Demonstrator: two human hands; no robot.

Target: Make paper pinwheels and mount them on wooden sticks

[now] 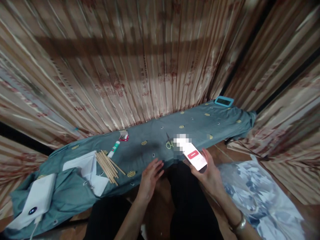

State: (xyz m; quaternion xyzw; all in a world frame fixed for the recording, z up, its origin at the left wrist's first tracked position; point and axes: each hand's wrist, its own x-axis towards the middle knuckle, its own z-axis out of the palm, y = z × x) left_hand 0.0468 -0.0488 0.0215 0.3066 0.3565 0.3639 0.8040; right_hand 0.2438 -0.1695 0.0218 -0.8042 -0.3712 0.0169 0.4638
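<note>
Surveying the scene from the largest element to the smallest, we note first the creased, printed curtain (pixel 125 66), which hangs behind a long green cloth (pixel 155 133) spread over a low surface. To the right, on the floor, lies a plastic bag (pixel 270 196) with pale contents; at the far left rest a white device (pixel 42 191) with a cable and some folded paper (pixel 80 161), partly under a bundle of wooden sticks (pixel 107 166). We find the right hand (pixel 211 176) closed around the near end of a lit phone (pixel 196 157), above the cloth's near edge. The phone's long axis runs obliquely, from near right to far left, its far end obscured by pixelation. The left hand (pixel 151 176) is open and appears to hold nothing; seen from it, the phone lies to the right and slightly farther off, well apart, so we count the right hand as the nearer. Among the smaller items we observe green-handled scissors (pixel 169 144) just left of the pixelated patch, a capped tube (pixel 114 149) and a small open box (pixel 123 136).
</note>
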